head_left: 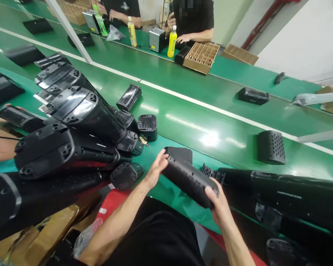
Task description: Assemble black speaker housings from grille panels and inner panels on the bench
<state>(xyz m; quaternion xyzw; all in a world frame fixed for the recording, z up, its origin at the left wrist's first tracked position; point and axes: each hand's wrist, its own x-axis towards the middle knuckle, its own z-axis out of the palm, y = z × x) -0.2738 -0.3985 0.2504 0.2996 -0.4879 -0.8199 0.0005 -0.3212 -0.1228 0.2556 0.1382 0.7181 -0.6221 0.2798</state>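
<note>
I hold a long black plastic housing (190,179) at a slant above the green work surface, its rounded side dotted with small holes. My left hand (157,168) grips its far left end. At the other end, my right hand (218,201) is closed with the thumb on top. Just behind the housing is a flat black piece (181,153); whether it is part of the housing or separate, I cannot tell. A small black slotted part (209,170) lies near my right hand, partly hidden.
Long black casings (80,111) are piled at left, and more casings (285,195) lie at right. A green conveyor belt (183,125) crosses ahead, carrying a perforated black part (272,147). Across it, people sit near bottles (172,42) and a divided carton (201,57). Another person's arm (1,144) shows at left.
</note>
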